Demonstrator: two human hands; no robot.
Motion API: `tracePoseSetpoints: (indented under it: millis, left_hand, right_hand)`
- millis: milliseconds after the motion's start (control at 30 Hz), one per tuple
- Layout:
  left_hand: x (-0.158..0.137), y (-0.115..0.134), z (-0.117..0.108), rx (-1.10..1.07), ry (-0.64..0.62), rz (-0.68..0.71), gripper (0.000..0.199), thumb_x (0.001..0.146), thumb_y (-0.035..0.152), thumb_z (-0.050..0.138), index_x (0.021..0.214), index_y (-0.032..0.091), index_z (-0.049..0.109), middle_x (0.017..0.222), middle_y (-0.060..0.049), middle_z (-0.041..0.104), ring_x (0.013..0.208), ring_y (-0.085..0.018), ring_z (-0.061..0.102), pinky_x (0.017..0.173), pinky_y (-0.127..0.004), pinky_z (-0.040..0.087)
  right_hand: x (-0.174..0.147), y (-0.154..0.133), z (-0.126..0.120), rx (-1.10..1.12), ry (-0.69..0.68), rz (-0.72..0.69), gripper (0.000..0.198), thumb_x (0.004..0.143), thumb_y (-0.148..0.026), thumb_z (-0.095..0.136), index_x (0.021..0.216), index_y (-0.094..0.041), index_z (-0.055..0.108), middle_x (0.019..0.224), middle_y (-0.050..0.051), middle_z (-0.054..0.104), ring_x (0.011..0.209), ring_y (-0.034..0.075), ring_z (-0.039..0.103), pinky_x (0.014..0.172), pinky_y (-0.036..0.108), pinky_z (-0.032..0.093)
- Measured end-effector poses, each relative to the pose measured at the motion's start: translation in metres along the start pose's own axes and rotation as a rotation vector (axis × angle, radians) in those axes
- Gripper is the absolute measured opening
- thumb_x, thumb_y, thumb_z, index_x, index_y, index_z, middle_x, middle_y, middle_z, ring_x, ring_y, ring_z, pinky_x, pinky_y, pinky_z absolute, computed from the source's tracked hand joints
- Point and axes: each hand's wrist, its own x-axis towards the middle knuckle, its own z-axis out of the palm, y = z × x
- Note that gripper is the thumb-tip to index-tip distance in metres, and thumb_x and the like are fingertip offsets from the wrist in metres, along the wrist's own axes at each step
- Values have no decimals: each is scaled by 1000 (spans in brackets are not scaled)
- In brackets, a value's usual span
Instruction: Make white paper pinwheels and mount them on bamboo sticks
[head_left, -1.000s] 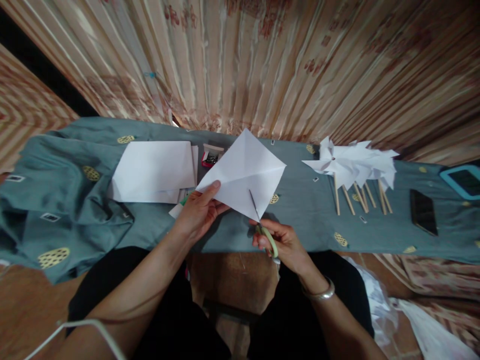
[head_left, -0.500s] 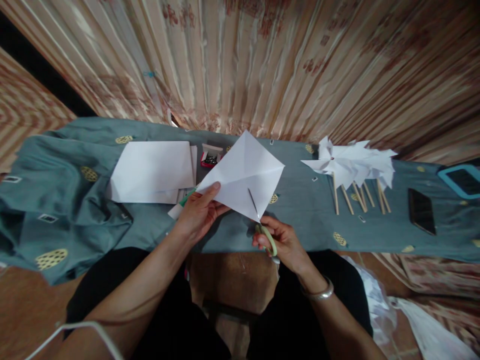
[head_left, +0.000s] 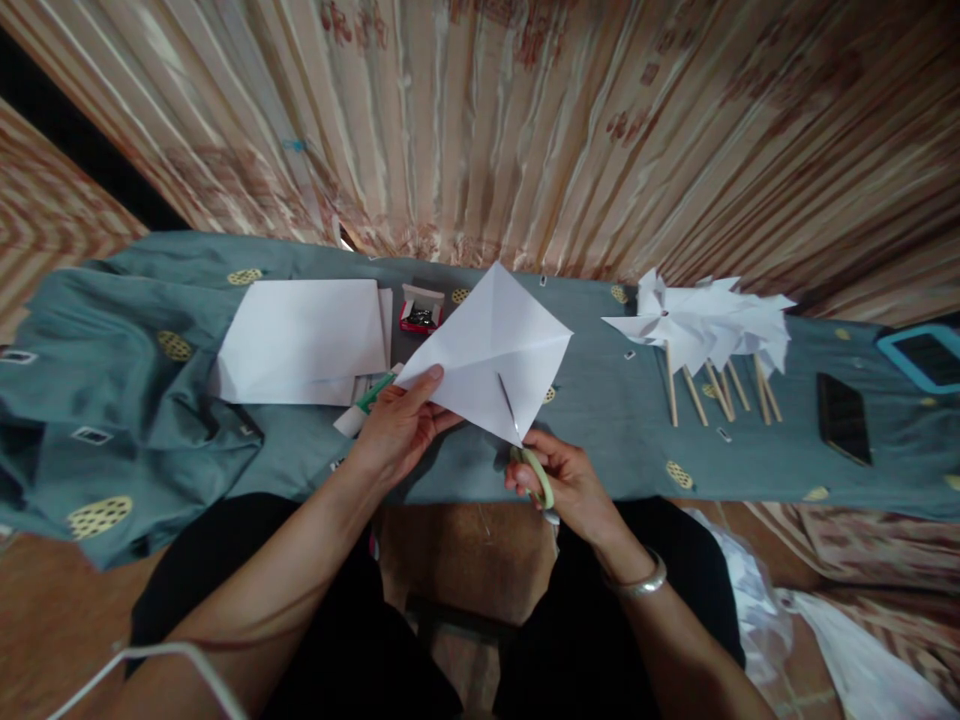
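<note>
As I watch through the head camera, the left hand [head_left: 401, 425] has the white sheet [head_left: 491, 345] pinched at its left corner, thumb on top and fingers underneath. The right hand [head_left: 566, 480] is curled round the green-handled scissors [head_left: 541, 478], fingers clamped on the grips. The sheet is out in front, over the patterned cloth [head_left: 600, 430], turned like a diamond with creases crossing its middle. One blade lies across its face from the near corner inward; the other I can't see, so how wide the blades stand apart I cannot tell.

Here's my first worry: only that left pinch visibly holds the sheet. Should the free side sag or swing, I reckon the blades could wander off the crease. Worry two: the blade tip points towards the middle, so one squeeze too long might run the cut through the centre and split the paper. Three: fingertips show below the near-left edge, apart from the blade but on its side; a slip of the sheet could bring them closer.

And look left! The open red box [head_left: 421, 312] of small dark pieces sits just beside the sheet's edge. A careless sweep there could tip it, I'd say.
</note>
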Motion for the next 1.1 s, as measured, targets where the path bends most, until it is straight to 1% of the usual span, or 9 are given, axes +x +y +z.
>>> tracePoseSetpoints:
  millis: [100,300,567,667,800,967,1100]
  left_hand:
    - [0,0,0,5,7,3,12,80,12,66,91,11,64,82,-8,74,91,-25,71,89,-48,57]
    - [-1,1,1,15,9,-5,9,81,12,65,89,10,65,80,-7,74,84,-23,72,88,-46,58]
    - [-1,0,0,15,-10,-9,14,78,15,69,91,11,64,84,-8,74,93,-26,71,89,-46,57]
    - [0,0,0,8,-10,-12,13,78,14,69,91,11,65,84,-8,75,94,-26,71,90,-44,57]
    - [0,0,-1,4,-21,-14,17,78,15,70,94,11,64,89,-9,75,97,-26,70,92,-45,56]
    - [0,-1,-4,6,-51,1,18,78,16,70,95,10,64,87,-9,75,92,-24,72,92,-44,56]
    - [0,-1,-3,7,-55,5,15,79,14,68,94,11,65,85,-7,76,91,-23,72,89,-40,58]
  right_hand:
    - [0,0,0,8,4,12,48,71,-49,77,107,-20,63,66,-3,63,52,8,52,43,18,39]
    - [0,0,1,24,13,6,46,71,-48,77,104,-20,63,66,-3,63,52,8,52,44,18,40]
    - [1,-5,3,38,30,25,45,68,-49,78,98,-20,64,64,-3,64,50,8,54,41,18,39]
    - [1,-6,4,46,35,22,42,68,-48,78,95,-20,65,62,-3,64,49,7,54,41,17,39]
    - [1,-6,5,43,47,22,40,68,-49,79,92,-20,66,62,-3,64,48,8,54,42,18,41]
    - [1,-4,5,48,68,12,43,66,-50,79,92,-19,66,60,-4,63,47,7,52,46,19,44]
    - [0,-4,5,42,59,20,44,67,-50,79,94,-19,65,61,-3,64,48,7,53,44,18,43]
